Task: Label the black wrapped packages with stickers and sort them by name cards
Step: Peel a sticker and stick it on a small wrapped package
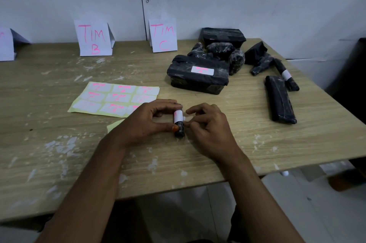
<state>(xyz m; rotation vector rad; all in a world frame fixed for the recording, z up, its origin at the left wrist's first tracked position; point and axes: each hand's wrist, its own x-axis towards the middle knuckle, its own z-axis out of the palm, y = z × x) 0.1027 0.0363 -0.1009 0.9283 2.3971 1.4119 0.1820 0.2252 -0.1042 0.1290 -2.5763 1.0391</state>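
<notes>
A small black wrapped package (179, 130) stands on end near the table's middle, with a white sticker (177, 116) partly wound round its top. My left hand (147, 119) grips this package between thumb and fingers. My right hand (208, 124) pinches the sticker's loose end against its right side. A yellow sheet of pink-marked stickers (114, 98) lies just behind my left hand. Name cards "TIM B" (93, 38) and "TIM C" (162, 35) stand at the wall. A pile of black packages (216, 52) sits at the back right, and the large flat package (198, 74) bears a label.
A third name card (7, 44) is cut off at the far left. A long black package (280, 100) and a thin labelled one (286, 74) lie near the table's right edge. A yellow backing scrap (114, 125) peeks out under my left wrist. The wooden table (59, 143) is scuffed white.
</notes>
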